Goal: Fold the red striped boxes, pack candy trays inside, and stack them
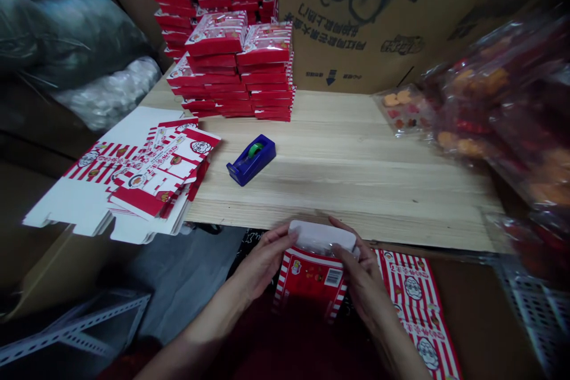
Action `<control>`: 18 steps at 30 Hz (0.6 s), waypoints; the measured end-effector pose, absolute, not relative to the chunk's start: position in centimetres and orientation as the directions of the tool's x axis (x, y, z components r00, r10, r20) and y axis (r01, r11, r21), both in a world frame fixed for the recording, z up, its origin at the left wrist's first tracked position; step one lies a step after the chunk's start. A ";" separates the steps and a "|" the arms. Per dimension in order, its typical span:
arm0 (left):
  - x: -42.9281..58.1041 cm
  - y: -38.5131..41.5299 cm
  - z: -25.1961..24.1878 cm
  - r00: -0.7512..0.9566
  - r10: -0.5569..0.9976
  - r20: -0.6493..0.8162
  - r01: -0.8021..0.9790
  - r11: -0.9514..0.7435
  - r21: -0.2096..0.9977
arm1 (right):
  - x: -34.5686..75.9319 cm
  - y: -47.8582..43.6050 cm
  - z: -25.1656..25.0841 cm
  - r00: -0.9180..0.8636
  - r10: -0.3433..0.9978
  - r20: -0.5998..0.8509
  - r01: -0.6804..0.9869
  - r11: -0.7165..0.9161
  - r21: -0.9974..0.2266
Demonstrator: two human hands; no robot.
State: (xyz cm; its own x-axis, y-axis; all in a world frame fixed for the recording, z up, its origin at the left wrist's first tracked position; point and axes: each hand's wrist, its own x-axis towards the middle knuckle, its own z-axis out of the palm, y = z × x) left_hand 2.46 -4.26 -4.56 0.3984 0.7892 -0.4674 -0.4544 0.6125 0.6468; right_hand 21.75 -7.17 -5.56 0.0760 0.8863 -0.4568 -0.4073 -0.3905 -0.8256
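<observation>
Between my two hands is a red and white striped carton [307,279], held upright just off the table's front edge, with its white top flap [323,234] raised. My left hand [269,258] grips the carton's left side near the top, thumb at the flap. On the opposite side, my right hand [363,273] holds the upper right corner, its thumb at the carton's opening. Something clear and shiny shows in the mouth of the carton; its contents are mostly hidden. Beyond the hands, a blue tape dispenser [253,160] with a green roll sits on the table.
Flat striped cartons [151,172] lie piled at the left of the wooden table [338,166]. Stacked red boxes [236,71] stand at the back, beside a large cardboard box [338,65]. Clear bags [481,101] heap up at the right. More striped cartons [414,303] lie below the table's edge.
</observation>
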 end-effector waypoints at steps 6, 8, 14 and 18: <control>1.8 -4.3 -5.7 0.378 0.763 -0.525 -0.484 0.646 0.591 | 22.0 -7.2 -5.8 0.072 0.876 -0.478 -0.453 -0.398 -0.798; 1.9 -4.1 -5.6 0.401 0.726 -0.559 -0.463 0.687 0.559 | 21.9 -7.1 -5.9 0.069 0.882 -0.467 -0.433 -0.395 -0.810; 2.0 -3.0 -5.4 0.330 0.690 -0.644 -0.439 0.716 0.543 | 21.9 -6.9 -5.7 -0.090 0.880 -0.466 -0.580 -0.427 -0.694; 2.2 -2.7 -5.8 0.338 0.720 -0.605 -0.442 0.690 0.574 | 22.2 -7.2 -6.1 -0.103 0.865 -0.491 -0.580 -0.453 -0.677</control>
